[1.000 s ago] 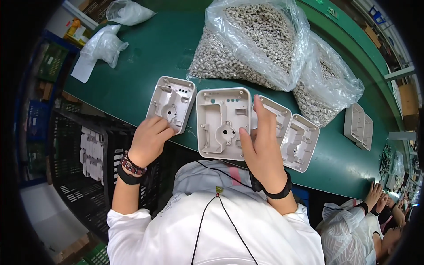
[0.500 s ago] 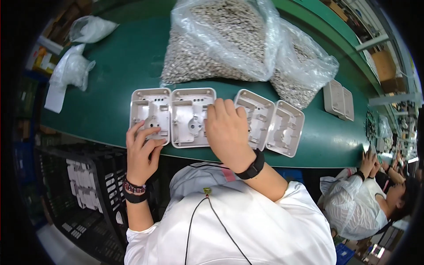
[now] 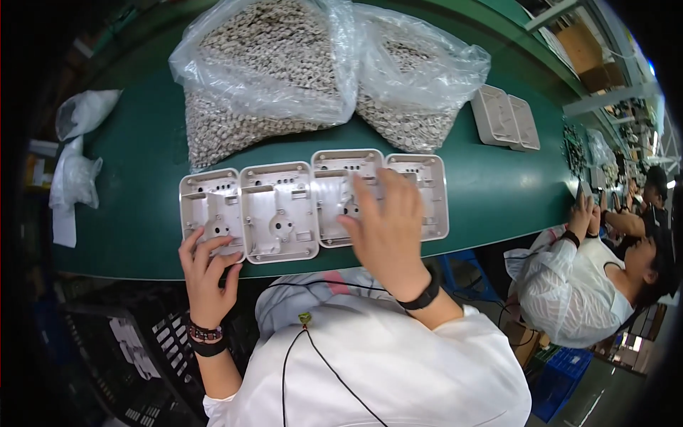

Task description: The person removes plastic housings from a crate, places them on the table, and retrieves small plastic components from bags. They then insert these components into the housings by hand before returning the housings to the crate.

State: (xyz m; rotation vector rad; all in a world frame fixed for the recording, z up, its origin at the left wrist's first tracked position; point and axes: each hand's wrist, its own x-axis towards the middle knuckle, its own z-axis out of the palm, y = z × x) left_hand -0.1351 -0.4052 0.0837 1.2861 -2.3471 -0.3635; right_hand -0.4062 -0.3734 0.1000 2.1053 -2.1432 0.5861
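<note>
Several pale grey plastic housings stand edge to edge in a row, open side up, with ribs, posts and holes inside. My left hand (image 3: 210, 279) rests its spread fingertips on the near part of the leftmost housing (image 3: 197, 205). The second housing (image 3: 265, 208) lies between my hands, fully in sight. Over the third housing (image 3: 329, 193) and the rightmost housing (image 3: 433, 203), my right hand (image 3: 393, 238) reaches with fingers extended and thumb apart. It covers much of both housings' insides. I see nothing held in either hand.
Large clear bags (image 3: 263, 107) of small pale parts stand behind the housings on the green table (image 3: 498, 192). More housings (image 3: 494, 117) sit at the far right. Crumpled plastic bags (image 3: 78, 171) lie left. A black crate (image 3: 135, 349) stands below; another person (image 3: 569, 285) sits at right.
The two right-hand housings, angled and apart before, are now straightened against the left pair. My right hand has moved from the second housing onto them. The view has shifted.
</note>
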